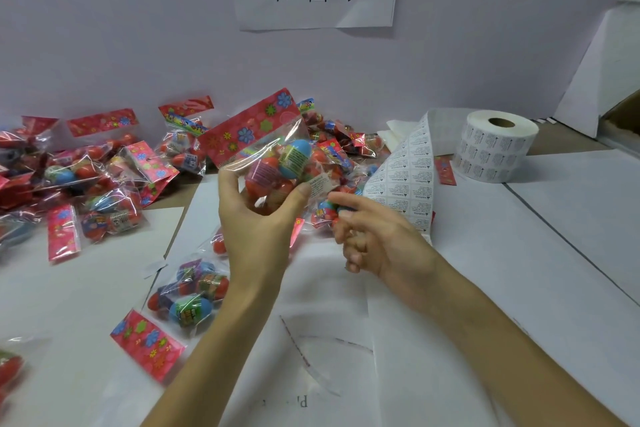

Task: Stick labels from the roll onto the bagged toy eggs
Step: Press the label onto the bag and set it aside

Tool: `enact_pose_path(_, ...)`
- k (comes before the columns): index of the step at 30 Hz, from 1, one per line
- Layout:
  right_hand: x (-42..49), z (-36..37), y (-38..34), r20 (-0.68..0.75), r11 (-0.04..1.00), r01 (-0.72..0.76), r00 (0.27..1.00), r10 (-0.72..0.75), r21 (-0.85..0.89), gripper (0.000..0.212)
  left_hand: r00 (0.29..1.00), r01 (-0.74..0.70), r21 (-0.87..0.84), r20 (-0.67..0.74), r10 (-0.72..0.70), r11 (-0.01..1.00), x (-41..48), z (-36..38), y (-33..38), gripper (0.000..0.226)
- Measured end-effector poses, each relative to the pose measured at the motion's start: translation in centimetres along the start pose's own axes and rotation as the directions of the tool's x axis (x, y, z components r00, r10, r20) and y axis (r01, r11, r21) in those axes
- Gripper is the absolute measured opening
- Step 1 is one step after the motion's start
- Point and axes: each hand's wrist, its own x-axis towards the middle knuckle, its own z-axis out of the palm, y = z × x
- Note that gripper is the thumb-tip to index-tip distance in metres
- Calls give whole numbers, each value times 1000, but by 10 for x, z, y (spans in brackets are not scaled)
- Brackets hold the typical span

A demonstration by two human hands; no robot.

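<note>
Left hand: the left hand (256, 218) grips the held bag (273, 156) of toy eggs, lifted off the table (519, 253), probably to get at its clear face.
Label: a white label (320, 182) sits on that face at the thumb tip, seemingly being pressed flat.
Right hand: the right hand (377, 239) holds nothing, forefinger out just beside the label, other fingers loosely bent.
Supply: the label strip (405, 180) trails from the roll (495, 149) to that hand, within easy reach.
Waiting: the heap of bags (104, 166) lies behind; a loose bag (187, 298) lies near.

red flowered bag header (249, 130)
</note>
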Motion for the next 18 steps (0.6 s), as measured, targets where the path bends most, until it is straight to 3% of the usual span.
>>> enact_pose_path(5, -2, -2, -4, -144, 956, 255, 951, -275, -146, 40, 980, 121, -57, 169, -110, 991, -3, 3, 1, 62)
enact_pose_path(8, -4, -2, -5, -195, 901, 306, 907, -374, -308, 48, 967, 118, -28, 229, -108, 993, -6, 7, 1, 63)
enact_pose_path(11, -4, -2, -4, -205, 878, 329, 887, -414, -348, 40, 962, 112, 4, 249, -110, 994, -8, 8, 1, 65)
enact_pose_path(18, -4, -8, -8, -232, 935, 307, 910, -343, -177, 24, 925, 254, -37, 303, -231, 967, -5, 4, -1, 73)
